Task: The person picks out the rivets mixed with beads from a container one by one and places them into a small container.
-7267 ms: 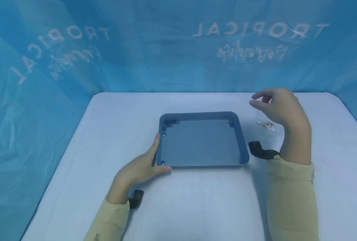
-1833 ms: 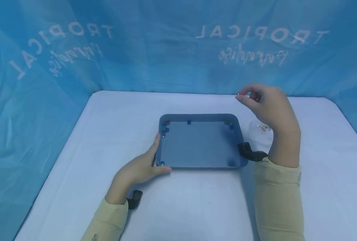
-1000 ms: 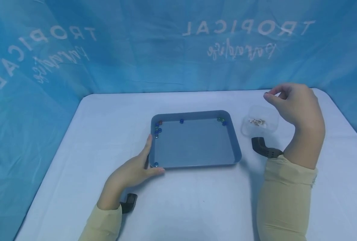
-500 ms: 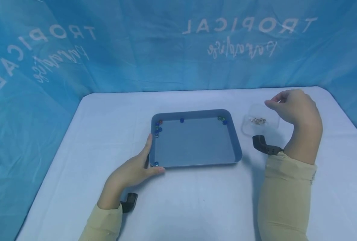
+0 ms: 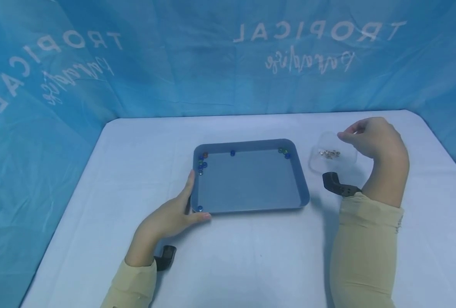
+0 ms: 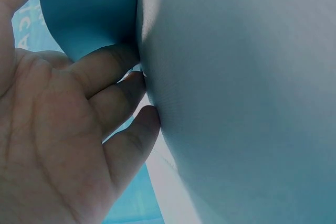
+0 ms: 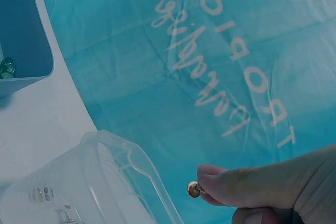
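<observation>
Blue "TROPICAL" backdrop [image 5: 228,64] behind a white-covered table [image 5: 251,256].

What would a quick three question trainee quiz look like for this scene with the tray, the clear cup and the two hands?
1. True or false: the left hand rests against the near left corner of the blue tray.
2. What does the right hand pinch? A) a blue marble B) a small metallic piece C) a lid
3. Fill in: the right hand hovers above the clear ____, which holds more small pieces.

Key
1. True.
2. B, seen at the fingertips in the right wrist view.
3. Cup.
</observation>
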A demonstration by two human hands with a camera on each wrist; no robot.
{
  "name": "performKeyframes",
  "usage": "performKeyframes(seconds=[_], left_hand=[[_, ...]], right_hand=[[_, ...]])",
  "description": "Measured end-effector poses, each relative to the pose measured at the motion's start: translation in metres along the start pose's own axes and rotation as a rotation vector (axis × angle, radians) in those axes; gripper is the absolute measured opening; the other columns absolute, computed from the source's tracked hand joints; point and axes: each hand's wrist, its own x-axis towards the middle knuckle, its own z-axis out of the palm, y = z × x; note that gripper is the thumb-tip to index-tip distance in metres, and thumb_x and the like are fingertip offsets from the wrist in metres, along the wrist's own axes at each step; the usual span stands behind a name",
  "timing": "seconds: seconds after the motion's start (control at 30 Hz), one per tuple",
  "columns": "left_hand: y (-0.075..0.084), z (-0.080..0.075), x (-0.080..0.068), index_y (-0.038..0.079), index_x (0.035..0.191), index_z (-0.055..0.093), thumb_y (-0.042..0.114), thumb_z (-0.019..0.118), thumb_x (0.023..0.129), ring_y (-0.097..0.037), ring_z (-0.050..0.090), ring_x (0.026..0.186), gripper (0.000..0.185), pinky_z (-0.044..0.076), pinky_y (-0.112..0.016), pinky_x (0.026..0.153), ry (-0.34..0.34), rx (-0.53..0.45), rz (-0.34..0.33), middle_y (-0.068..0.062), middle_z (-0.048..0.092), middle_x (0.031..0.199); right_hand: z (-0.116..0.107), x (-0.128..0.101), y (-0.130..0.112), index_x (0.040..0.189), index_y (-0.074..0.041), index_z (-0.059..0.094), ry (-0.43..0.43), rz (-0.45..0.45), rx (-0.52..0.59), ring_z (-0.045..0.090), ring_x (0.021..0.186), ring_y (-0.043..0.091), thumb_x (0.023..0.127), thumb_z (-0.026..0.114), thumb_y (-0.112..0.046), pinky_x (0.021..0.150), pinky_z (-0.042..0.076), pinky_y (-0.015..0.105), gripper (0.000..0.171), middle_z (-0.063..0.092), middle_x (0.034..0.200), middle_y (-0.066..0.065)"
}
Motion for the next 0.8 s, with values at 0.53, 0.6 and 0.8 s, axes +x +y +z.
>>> performKeyframes(seconds=[0.53, 0.6, 0.8], left_hand=[[-0.002, -0.001, 0.002, 0.031, 0.154, -0.025, 0.055, 0.067, 0.089, -0.034, 0.021, 0.151, 0.115, 0.027, -0.055, 0.119, -0.001, -0.028, 0.034, -0.004, -0.002, 0.167], [-0.002, -0.003, 0.001, 0.033, 0.154, -0.025, 0.055, 0.067, 0.089, -0.034, 0.021, 0.151, 0.115, 0.027, -0.055, 0.119, -0.001, -0.029, 0.029, -0.003, -0.001, 0.167], [-0.002, -0.005, 0.000, 0.032, 0.155, -0.024, 0.055, 0.068, 0.088, -0.034, 0.023, 0.151, 0.116, 0.028, -0.055, 0.119, 0.007, -0.026, 0.010, -0.004, 0.001, 0.167]], right_hand=[[0.001, -0.033, -0.069, 0.134, -0.019, 0.056, -0.206, -0.363, -0.022, 0.059, 0.104, 0.030, 0.094, 0.053, -0.063, 0.082, 0.047, 0.049, 0.059, 0.058, 0.127, 0.013], [0.008, -0.044, -0.086, 0.128, -0.020, 0.061, -0.233, -0.447, -0.033, 0.061, 0.100, 0.025, 0.096, 0.057, -0.053, 0.082, 0.048, 0.046, 0.046, 0.063, 0.120, 0.008], [0.054, -0.064, -0.137, 0.116, -0.021, 0.070, -0.367, -0.682, -0.162, 0.064, 0.103, 0.018, 0.097, 0.064, -0.024, 0.088, 0.052, 0.043, 0.020, 0.070, 0.114, 0.000]])
